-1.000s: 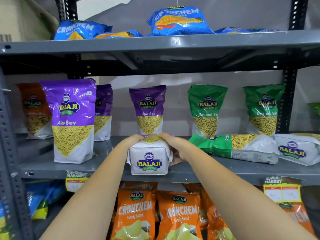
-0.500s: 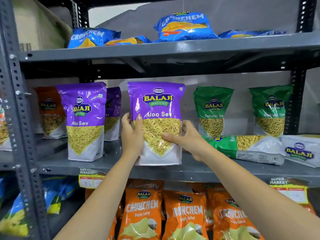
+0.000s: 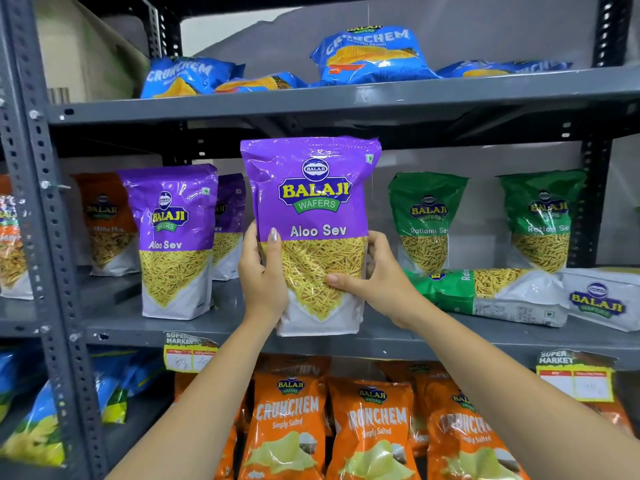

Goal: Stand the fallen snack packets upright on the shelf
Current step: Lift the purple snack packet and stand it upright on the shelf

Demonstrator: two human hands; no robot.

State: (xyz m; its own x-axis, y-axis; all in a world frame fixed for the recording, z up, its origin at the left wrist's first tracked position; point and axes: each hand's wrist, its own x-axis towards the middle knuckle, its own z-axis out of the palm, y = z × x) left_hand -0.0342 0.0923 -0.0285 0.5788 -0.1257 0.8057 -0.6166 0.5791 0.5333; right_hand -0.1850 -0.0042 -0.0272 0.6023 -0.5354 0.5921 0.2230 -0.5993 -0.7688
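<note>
A purple Aloo Sev packet [image 3: 311, 202] stands upright at the front of the grey middle shelf [image 3: 433, 337]. My left hand [image 3: 261, 278] grips its left side and my right hand [image 3: 377, 275] grips its right side, thumb across the front. To the right a green Ratlami Sev packet [image 3: 485, 292] lies flat on its side, and a further packet [image 3: 602, 299] lies with its white base toward me. Another purple Aloo Sev packet [image 3: 173, 237] stands upright on the left.
Two green packets [image 3: 426, 216] stand at the back right, purple and orange ones at the back left. Blue Crunchem bags [image 3: 367, 53] lie on the top shelf, orange Crunchem bags [image 3: 287, 424] fill the shelf below. A perforated steel upright [image 3: 45, 220] stands left.
The purple packet lay flat with its base toward me; both hands have tipped it up to standing and it now faces me upright. My view has moved closer.
</note>
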